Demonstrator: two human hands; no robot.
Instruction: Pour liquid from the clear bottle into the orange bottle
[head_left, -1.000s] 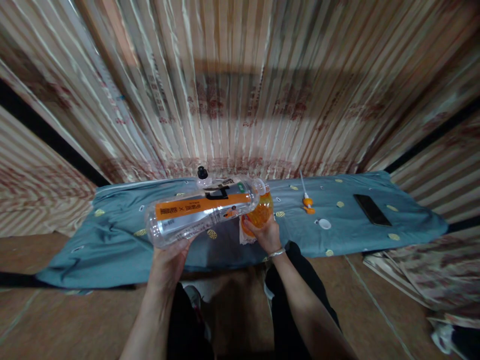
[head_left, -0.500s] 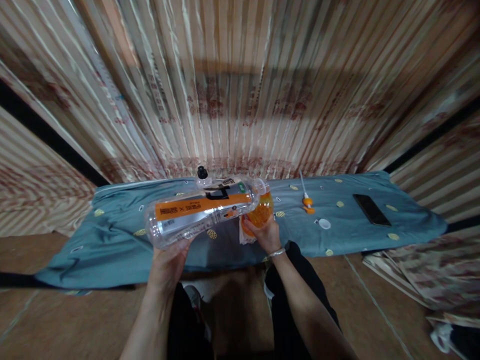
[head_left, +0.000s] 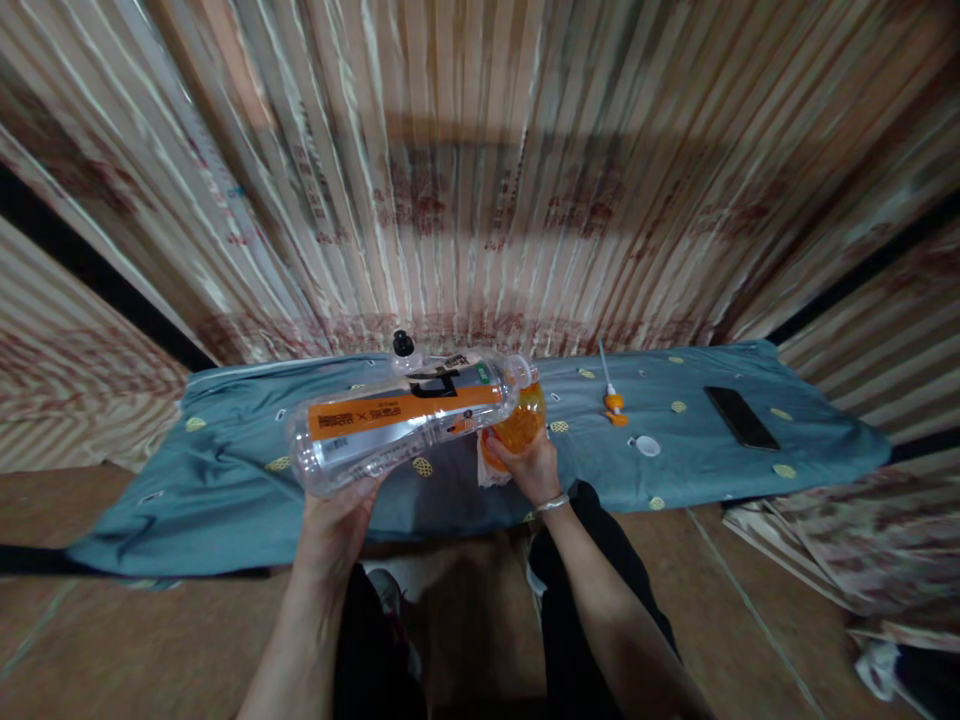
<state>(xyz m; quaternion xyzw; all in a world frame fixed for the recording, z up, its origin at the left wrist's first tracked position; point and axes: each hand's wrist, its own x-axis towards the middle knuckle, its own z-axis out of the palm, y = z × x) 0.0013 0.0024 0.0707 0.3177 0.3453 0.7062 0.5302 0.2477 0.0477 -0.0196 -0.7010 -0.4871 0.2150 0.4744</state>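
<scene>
Left hand (head_left: 330, 530) closed in an underhand grip on the base end of the clear bottle (head_left: 401, 420), held above the blue cloth (head_left: 225, 490) with long axis near horizontal, running from lower left up to the right, mouth end directly over the orange-filled container (head_left: 517, 425). Right hand (head_left: 529, 470) wrapped in a closed grip around that container from the near side, holding it on the cloth just right of centre, mouth touching or just beside the bottle's neck; exact contact not discernible. Farther right on the cloth, well apart: small orange-and-white tool (head_left: 613, 400), white cap (head_left: 647, 446), dark phone (head_left: 739, 418).
</scene>
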